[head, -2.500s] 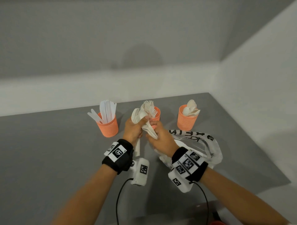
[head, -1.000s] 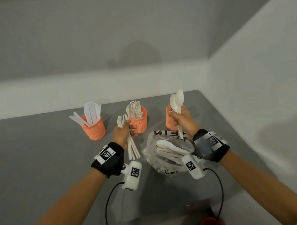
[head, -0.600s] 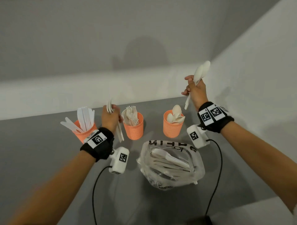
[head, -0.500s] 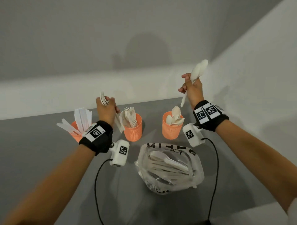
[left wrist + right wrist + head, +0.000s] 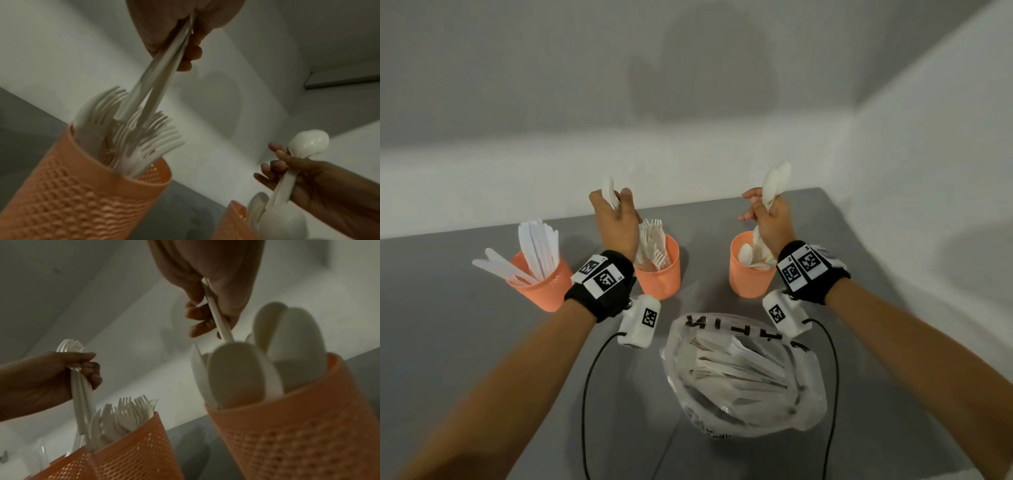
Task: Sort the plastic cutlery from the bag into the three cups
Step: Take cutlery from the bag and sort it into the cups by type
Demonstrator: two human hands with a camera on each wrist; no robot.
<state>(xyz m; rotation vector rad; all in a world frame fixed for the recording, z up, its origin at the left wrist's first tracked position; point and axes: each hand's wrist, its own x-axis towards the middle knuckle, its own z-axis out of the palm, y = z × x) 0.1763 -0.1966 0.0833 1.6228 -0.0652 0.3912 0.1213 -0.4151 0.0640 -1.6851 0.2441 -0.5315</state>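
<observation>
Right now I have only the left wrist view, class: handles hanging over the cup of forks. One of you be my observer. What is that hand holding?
Observer: The left hand grips forks. The right wrist view shows their prongs above the fist.
Operator: Is there a third cup that I cannot see?
Observer: Yes. In the head view, a cup of knives stands to the left of the cup of forks.
Operator: Is the bag finished?
Observer: No. The bag lies on the table with more cutlery inside.
</observation>
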